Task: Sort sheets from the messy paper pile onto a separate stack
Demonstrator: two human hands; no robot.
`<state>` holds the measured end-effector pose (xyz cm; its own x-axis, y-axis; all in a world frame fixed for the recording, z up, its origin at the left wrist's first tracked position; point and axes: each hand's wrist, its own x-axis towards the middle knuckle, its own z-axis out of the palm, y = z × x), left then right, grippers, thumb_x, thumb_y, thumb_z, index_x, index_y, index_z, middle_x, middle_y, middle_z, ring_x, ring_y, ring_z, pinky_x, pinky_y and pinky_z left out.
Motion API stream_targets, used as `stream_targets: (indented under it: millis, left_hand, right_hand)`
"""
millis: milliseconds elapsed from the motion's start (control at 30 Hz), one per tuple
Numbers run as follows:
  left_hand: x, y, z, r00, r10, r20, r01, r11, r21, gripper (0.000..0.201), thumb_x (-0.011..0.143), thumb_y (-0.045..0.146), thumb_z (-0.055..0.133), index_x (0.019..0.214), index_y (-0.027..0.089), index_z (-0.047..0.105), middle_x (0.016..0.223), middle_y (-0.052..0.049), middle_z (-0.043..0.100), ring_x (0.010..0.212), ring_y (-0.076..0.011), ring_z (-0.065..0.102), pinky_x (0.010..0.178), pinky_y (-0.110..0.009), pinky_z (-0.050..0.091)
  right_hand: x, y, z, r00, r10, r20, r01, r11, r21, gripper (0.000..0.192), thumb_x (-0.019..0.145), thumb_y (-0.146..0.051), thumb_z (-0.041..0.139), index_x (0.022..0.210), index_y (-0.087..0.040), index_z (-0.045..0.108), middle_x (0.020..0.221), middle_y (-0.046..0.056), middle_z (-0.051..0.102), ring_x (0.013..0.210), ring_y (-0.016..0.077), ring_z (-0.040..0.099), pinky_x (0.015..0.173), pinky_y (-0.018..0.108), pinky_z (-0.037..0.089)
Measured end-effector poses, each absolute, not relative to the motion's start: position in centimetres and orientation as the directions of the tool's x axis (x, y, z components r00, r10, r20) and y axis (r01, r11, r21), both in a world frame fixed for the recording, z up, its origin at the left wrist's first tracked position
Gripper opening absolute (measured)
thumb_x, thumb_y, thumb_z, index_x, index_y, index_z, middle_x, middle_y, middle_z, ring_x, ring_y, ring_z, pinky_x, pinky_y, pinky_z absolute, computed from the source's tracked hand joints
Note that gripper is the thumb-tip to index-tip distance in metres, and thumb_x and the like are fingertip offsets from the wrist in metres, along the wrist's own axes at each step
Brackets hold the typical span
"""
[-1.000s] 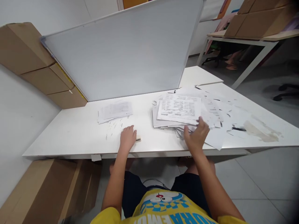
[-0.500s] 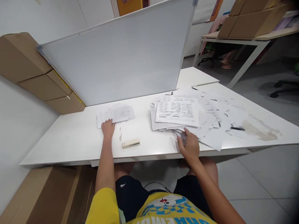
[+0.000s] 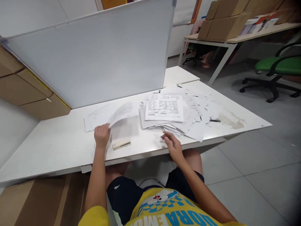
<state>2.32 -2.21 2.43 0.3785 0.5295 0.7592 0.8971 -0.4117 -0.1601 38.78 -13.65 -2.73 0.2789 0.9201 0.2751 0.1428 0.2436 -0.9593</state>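
The left hand (image 3: 102, 135) pinches the near corner of a sheet (image 3: 122, 113) and lifts it off a thin stack of papers (image 3: 92, 121) lying on the left of the bench (image 3: 58, 147); the sheet curls upward and looks blurred. A stapler (image 3: 121, 144) lies on the bench just beside that hand. The right hand (image 3: 172, 145) rests with its fingers loosely spread and empty, touching the near edge of the big heap of papers (image 3: 164, 110) at the middle right, where many sheets lie fanned out and untidy. Judging by the two piles, only a few sheets are gathered on the left and most remain in the heap.
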Motion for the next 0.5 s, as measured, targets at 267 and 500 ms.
stream_targets:
  millis: [267, 500]
  left_hand:
    - [12.4, -10.3, 3.5, 0.823, 0.149, 0.548, 0.446, -0.767, -0.462, 0.027, 0.09, 0.009, 0.054, 0.116, 0.014, 0.062, 0.102, -0.01, 0.073, 0.106, -0.0219, 0.067, 0.085, -0.033, 0.049]
    - [15.4, -11.7, -1.0, 0.841, 0.245, 0.482, 0.413, -0.866, -0.281, 0.042, 0.09, 0.015, 0.052, 0.132, 0.011, 0.054, 0.123, -0.015, 0.066, 0.128, -0.0304, 0.054, 0.106, -0.05, 0.043]
  right_hand:
    - [40.6, -15.6, -0.6, -0.03, 0.967, -0.251, -0.673, -0.206, -0.71, 0.042, 0.08, -0.058, 0.064, 0.111, -0.028, 0.065, 0.117, 0.004, 0.069, 0.111, 0.028, 0.063, 0.084, 0.039, 0.057]
    - [45.0, -16.9, -1.7, -0.031, 0.946, -0.323, -0.724, -0.244, -0.645, 0.05, 0.08, -0.06, 0.062, 0.113, -0.022, 0.067, 0.108, 0.008, 0.073, 0.115, 0.0331, 0.063, 0.094, 0.045, 0.054]
